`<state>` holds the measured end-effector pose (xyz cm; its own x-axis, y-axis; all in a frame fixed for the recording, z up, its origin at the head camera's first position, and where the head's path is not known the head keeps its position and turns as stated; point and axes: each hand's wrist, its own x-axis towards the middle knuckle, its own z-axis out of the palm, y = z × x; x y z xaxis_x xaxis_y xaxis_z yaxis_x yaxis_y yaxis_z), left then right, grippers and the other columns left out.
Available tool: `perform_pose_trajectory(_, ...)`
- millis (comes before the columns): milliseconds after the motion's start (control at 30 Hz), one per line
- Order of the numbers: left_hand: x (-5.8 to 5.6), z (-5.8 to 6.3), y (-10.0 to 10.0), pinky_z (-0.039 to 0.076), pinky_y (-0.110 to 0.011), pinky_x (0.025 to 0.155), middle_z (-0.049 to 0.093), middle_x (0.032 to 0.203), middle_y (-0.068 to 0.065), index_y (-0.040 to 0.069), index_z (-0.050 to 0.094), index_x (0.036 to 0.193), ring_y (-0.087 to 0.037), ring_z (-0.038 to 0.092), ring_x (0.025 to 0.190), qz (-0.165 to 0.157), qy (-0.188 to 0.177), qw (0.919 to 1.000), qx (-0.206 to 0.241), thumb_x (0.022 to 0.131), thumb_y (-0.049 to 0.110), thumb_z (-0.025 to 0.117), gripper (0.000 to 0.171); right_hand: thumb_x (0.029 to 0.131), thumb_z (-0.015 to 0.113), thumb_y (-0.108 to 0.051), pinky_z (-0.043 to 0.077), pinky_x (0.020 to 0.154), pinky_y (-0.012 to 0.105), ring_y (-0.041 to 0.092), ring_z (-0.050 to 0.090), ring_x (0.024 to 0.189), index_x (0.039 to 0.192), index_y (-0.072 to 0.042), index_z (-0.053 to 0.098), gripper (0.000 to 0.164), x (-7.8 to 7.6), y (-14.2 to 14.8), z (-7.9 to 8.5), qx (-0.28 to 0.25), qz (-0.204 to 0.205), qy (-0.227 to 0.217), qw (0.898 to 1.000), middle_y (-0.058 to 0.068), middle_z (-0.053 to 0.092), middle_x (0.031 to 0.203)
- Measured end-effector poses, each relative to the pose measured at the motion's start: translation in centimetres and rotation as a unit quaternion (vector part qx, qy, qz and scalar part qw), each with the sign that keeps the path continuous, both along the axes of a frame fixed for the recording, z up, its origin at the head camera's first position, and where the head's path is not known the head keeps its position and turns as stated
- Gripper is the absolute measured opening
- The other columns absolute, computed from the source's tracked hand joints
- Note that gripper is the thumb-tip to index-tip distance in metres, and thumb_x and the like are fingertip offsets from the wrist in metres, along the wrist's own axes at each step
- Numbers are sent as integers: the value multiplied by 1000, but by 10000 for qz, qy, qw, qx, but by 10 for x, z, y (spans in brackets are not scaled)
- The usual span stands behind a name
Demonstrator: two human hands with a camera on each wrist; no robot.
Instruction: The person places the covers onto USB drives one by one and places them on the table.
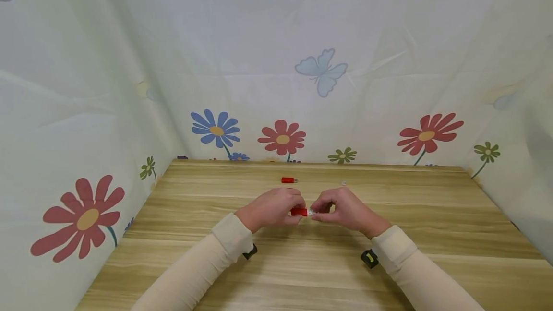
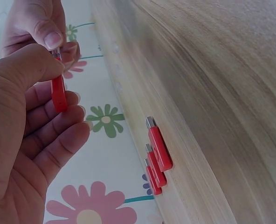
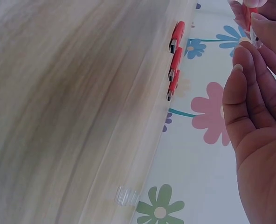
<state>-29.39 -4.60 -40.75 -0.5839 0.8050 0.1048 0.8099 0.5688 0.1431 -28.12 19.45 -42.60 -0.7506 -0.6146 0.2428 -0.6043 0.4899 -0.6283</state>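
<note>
Pinching a red USB stick [image 1: 299,211], both hands [image 1: 274,208] [image 1: 346,211] share the head view with one loose stick [image 1: 287,180], wrist views with three

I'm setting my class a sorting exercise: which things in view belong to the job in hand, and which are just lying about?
In the job:
Red plastic USB stick with metal plug
Left hand, gripping its body
Right hand, pinching at its plug end

Lying about, perhaps for the same work:
Three similar red sticks, plugs bare
Small clear plastic pieces, apparently caps

Wood-grain tabletop [image 1: 311,272]; white patterned backdrop [image 1: 242,37] behind; pale blue butterfly [image 1: 324,72] above printed flowers [image 1: 282,139]
</note>
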Motion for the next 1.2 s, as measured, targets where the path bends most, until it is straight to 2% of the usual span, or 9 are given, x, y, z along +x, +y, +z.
perform_pose_trajectory(167,0,0,0,53,-14,78,68,94,7,18,75,102,-5,57,79,-43,52,10000,21,90,27,79,16,87,83,-27,60,72,30,4,66,75,99,-23,81,13,0,-1,0,-3,50,0,10000,-14,74,90)
perform_pose_trajectory(333,0,0,0,52,-14,78,68,93,7,18,75,101,-5,57,79,-67,76,9999,30,90,26,79,15,86,83,-19,60,71,31,4,67,75,100,-23,81,14,1,-3,1,-8,83,29,10000,-14,74,91)
perform_pose_trajectory(833,-2,-1,0,52,-13,79,69,98,6,18,77,104,-5,58,81,-244,78,9996,-149,91,26,78,15,86,83,-15,61,72,31,4,68,76,98,-24,81,16,-1,-6,-5,-140,217,-9,9997,-12,75,92)
perform_pose_trajectory(1200,-4,-4,-1,51,-11,76,68,94,6,17,76,100,-5,57,79,-355,118,9993,-78,91,22,78,11,84,84,-13,60,69,31,3,66,76,97,-23,81,16,-1,-9,-8,-209,298,321,9988,-9,76,92)
